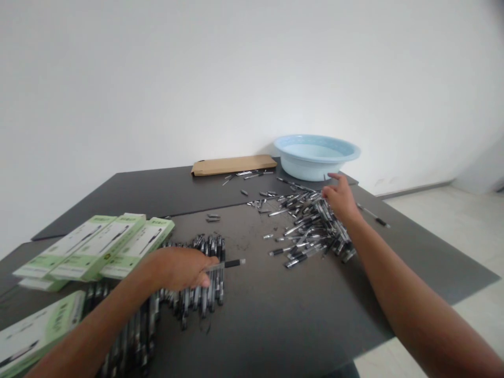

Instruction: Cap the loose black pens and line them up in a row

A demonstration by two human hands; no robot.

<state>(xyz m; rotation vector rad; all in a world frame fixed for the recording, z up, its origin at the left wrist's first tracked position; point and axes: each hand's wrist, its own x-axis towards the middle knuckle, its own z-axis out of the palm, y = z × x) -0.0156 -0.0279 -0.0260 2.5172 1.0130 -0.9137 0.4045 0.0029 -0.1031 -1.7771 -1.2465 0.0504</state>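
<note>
My left hand (185, 269) is closed on a clear pen barrel with a black grip (232, 263), held almost level and pointing right. Under that hand lies a row of pens (212, 299) set side by side. My right hand (340, 197) is over the far right part of a loose heap of pens (311, 226). Its index finger stretches left and the thumb stands apart from it. A small dark piece (325, 177) shows near the fingertip, in front of the basin; whether it touches the finger is unclear.
A light blue basin (315, 157) stands at the back right. Beside it lies a flat cardboard piece (234, 165), thin pen parts (252, 174) in front. White-and-green pen boxes (98, 247) are stacked at left, another box (39, 331) nearer. A single pen (374, 215) lies right of the heap.
</note>
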